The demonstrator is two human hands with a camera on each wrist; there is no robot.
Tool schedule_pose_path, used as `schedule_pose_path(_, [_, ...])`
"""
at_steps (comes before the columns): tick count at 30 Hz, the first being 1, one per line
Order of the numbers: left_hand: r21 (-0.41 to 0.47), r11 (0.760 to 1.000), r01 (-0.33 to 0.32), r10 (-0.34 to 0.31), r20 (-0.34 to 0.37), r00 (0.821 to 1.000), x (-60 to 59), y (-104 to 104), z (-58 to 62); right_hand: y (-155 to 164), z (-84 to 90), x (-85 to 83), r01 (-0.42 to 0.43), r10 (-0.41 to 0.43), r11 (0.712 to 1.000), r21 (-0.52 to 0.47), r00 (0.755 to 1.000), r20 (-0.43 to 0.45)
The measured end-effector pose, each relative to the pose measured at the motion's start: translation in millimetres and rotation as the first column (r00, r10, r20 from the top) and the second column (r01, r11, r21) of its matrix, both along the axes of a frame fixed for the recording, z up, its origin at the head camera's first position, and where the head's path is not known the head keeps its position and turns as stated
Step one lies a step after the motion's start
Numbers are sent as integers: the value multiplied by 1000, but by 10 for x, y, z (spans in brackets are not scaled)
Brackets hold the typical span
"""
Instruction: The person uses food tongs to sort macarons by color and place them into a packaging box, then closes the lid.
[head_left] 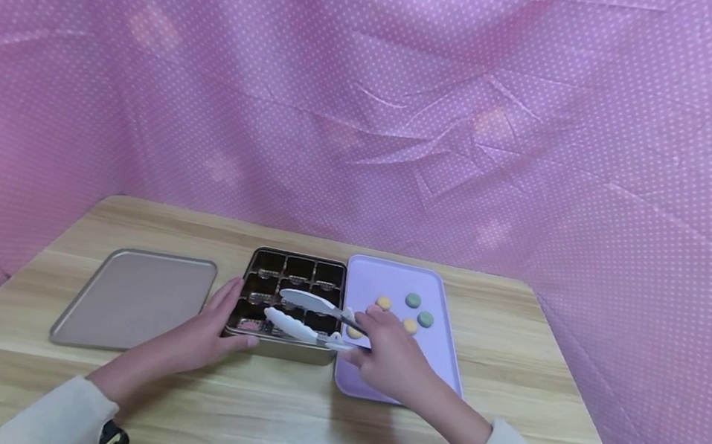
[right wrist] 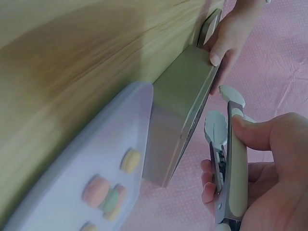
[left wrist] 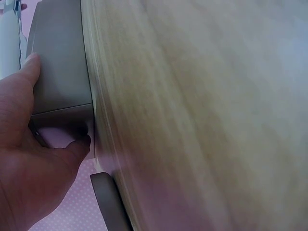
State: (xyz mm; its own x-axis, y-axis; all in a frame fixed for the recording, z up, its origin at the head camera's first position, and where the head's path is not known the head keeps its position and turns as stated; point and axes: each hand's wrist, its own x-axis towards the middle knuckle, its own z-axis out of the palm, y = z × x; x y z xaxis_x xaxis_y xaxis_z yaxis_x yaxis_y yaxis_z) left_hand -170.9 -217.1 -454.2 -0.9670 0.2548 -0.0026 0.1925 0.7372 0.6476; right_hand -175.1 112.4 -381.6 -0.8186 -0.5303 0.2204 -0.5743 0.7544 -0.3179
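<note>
My right hand [head_left: 392, 354] grips a pair of tongs [head_left: 291, 324] with white scalloped tips. The tips are spread apart over a brown box [head_left: 295, 351], with nothing between them. Dark square compartments divide the box, and a pink macaron [head_left: 250, 325] lies in its front left one. At that same corner my left hand [head_left: 206, 333] holds the box, thumb on the front wall and fingers along the left side. To the right, a lilac tray [head_left: 392, 275] carries yellow macarons [head_left: 383, 303], green macarons [head_left: 412, 300] and pink macarons [right wrist: 96, 190]; my right hand partly hides them.
A flat grey-brown tray or lid [head_left: 139, 298] lies on the wooden table [head_left: 222, 414] to the left of the box. Pink dotted cloth [head_left: 367, 141] hangs behind the table and along both sides. The lilac tray sits right against the box.
</note>
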Motion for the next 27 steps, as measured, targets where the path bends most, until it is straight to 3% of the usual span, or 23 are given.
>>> schedule_pose_path(12, [22, 1000, 2, -2, 11, 1000, -34, -12, -36, 325, 9, 81, 130, -127, 990, -46, 990, 62])
schedule_pose_path(20, [28, 1000, 3, -3, 7, 1000, -32, -12, -17, 610, -21, 165, 232, -228, 973, -19, 966, 125])
schedule_pose_path(27, [22, 1000, 1, -1, 11, 1000, -44, -6, -39, 840, -81, 216, 260, -257, 965, -18, 961, 104])
